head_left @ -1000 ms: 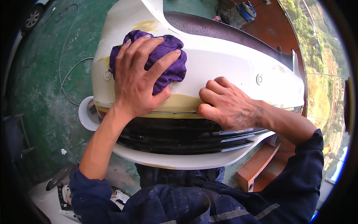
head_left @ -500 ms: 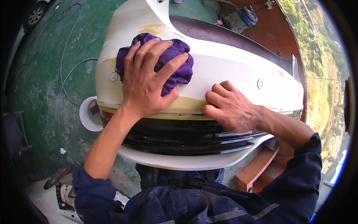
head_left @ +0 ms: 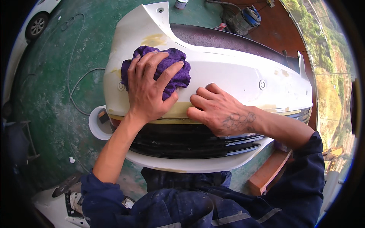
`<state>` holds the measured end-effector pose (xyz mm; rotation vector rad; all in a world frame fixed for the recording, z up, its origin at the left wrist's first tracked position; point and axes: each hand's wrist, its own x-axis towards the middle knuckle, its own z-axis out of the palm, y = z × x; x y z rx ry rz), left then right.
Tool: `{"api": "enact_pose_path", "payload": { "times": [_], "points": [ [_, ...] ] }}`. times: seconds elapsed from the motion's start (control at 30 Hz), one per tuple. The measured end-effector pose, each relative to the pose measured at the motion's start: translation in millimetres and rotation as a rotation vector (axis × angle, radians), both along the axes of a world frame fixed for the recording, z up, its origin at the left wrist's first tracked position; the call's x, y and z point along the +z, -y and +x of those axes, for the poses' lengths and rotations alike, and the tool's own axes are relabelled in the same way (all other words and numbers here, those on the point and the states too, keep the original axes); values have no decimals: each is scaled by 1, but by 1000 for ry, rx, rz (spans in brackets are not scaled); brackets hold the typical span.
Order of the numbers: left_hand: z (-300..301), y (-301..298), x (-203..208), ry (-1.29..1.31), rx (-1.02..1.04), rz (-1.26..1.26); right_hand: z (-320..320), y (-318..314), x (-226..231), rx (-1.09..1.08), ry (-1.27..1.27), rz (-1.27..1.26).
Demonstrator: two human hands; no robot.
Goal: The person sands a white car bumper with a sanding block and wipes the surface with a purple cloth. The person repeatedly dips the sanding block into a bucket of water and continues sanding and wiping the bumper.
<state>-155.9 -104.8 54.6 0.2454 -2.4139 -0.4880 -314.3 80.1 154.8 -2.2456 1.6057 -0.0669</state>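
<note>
The purple cloth (head_left: 177,79) sits bunched at ten o'clock on the white bumper (head_left: 224,72). It looks soft, light and limp, best gathered by its thick middle. The bumper seems a stiff, smooth shell, probably slick, easiest to grasp by its edges. The left hand (head_left: 146,91) is spread over the cloth, fingers apart, hiding much of it. At four o'clock from the cloth, the right hand (head_left: 222,114) is curled beside a tan patch (head_left: 180,111); its underside is hidden, so I cannot tell whether it pinches anything. A white bucket (head_left: 98,132) at eight o'clock is partly covered by the bumper.
</note>
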Motion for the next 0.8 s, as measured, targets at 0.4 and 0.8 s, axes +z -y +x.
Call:
{"api": "enact_pose_path", "payload": {
  "times": [0.4,0.8],
  "points": [
    [6,1,-5,-60,8,52,16,8,-14,35,-39,-70],
    [-2,1,-4,-77,140,-30,-14,-155,-12,-1255,513,-878]
  ]
}}
